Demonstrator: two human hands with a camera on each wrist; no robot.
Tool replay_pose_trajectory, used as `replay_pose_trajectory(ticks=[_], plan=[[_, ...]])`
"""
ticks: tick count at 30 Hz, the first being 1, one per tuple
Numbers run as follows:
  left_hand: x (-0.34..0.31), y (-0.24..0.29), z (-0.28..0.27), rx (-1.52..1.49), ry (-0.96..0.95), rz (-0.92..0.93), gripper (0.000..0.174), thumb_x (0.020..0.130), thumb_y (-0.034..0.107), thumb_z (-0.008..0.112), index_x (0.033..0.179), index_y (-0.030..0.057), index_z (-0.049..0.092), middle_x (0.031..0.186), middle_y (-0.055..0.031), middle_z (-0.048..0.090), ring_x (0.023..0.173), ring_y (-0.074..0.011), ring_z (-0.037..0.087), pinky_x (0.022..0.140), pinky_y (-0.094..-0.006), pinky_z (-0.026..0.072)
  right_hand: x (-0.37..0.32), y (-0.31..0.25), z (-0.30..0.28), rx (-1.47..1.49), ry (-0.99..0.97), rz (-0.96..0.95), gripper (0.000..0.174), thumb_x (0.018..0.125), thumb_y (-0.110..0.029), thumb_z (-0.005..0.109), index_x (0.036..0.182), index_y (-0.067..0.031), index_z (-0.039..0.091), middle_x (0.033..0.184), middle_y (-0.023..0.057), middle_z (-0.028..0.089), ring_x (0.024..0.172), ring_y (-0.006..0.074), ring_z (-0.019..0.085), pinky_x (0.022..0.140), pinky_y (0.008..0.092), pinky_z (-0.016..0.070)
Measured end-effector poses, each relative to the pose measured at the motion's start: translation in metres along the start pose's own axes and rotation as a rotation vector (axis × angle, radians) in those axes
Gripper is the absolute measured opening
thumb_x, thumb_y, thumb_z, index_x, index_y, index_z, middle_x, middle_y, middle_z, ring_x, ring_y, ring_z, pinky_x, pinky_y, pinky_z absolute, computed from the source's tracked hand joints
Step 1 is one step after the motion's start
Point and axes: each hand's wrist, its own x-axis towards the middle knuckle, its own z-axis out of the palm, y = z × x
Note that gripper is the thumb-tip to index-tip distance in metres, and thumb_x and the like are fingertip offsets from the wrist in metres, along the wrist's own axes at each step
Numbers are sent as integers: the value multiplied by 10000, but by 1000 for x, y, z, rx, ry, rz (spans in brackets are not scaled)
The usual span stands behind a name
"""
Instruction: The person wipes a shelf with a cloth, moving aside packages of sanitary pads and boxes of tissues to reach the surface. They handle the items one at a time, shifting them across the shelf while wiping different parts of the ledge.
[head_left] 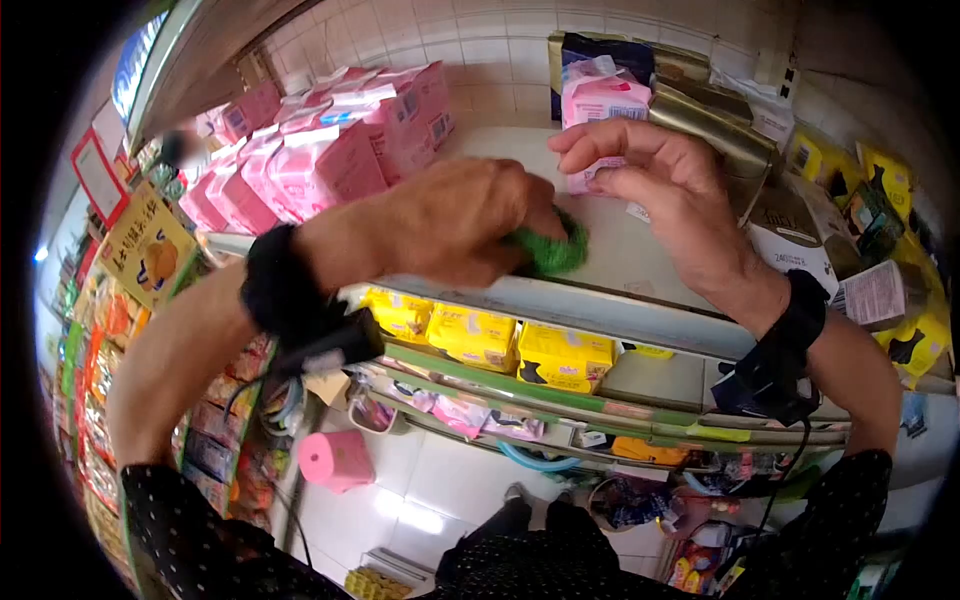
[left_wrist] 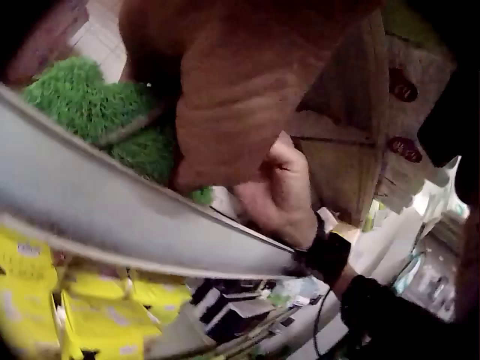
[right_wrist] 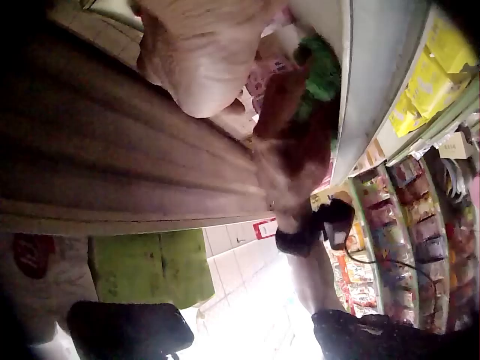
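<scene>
Left hand [head_left: 455,220]: held over the shelf [head_left: 630,260], clamped on a fuzzy green cloth [head_left: 562,248].
Right hand [head_left: 675,190]: raised near a pink pack [head_left: 603,100], thumb and bent fingers held apart.

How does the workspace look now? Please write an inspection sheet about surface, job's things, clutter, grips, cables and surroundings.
Surface: pale flat shelf board, partly bare.
Job's things: green shaggy cloth, near the board's front edge.
Clutter: pink plastic-wrapped packs at left; shiny gold box beyond the right grip.
Left grip: bare hand, fingers curled around the cloth.
Right grip: bare hand, before an upright pink plastic pack; contact cannot be told.
Cables: thin black cable hangs from the right wrist.
Surroundings: yellow plastic packs below; white tiled wall behind.
</scene>
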Motion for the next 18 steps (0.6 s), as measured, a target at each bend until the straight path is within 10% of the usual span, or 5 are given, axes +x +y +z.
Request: replay_pose_trajectory(ticks=[5, 11, 18], plan=[[16, -24, 8, 183, 10, -143, 313, 727, 74, 597, 1028, 105, 677, 977, -140, 650, 942, -338, 604, 832, -430, 478, 0, 0, 2, 75, 14, 19, 241, 807, -6, 468, 963, 14, 650, 1018, 76, 651, 978, 141, 592, 893, 273, 449], [-8, 0, -13, -17, 38, 94, 325, 736, 77, 587, 1052, 96, 663, 997, -146, 640, 959, -339, 595, 860, -438, 466, 0, -5, -3, 0, -21, 102, 177, 808, 15, 503, 918, 4, 642, 1129, 111, 615, 1062, 159, 554, 946, 283, 412], [44, -52, 2, 337, -159, -436, 326, 746, 174, 628, 1065, 114, 661, 999, -149, 659, 985, -326, 617, 835, -432, 485, 2, -10, -1, 91, 38, 87, 181, 820, 20, 489, 926, 8, 635, 1139, 132, 617, 1074, 168, 552, 964, 288, 398]])
